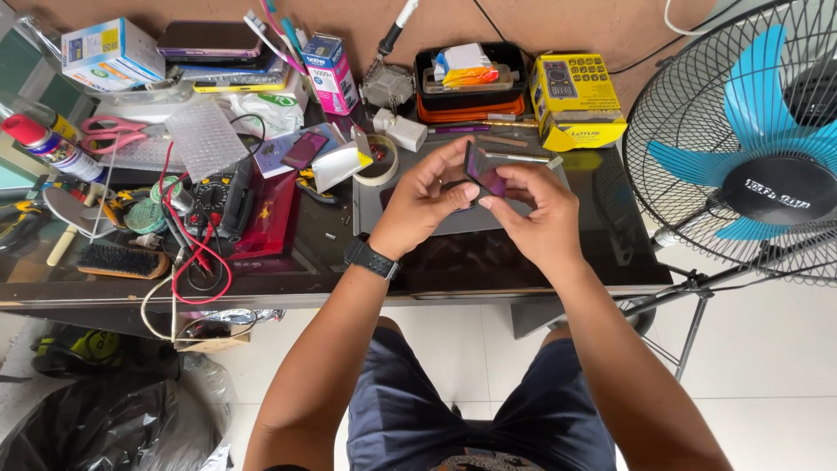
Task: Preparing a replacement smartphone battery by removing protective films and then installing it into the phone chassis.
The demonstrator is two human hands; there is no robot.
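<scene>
Above grey mat (410, 218), left hand (421, 202) and right hand (542, 214) fingers pinched on small dark screen (482, 172)

Back of the desk's got a white-and-blue box (112, 52) far left, a pink-and-blue carton (332, 74) standing mid, and a yellow box (575, 98) picturing a black meter right.

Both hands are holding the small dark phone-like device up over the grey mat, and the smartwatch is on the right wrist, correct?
Not quite. The head view shows the black smartwatch on the left wrist, not the right. The rest stands: the left hand and right hand both hold the small dark device over the grey mat.
</scene>
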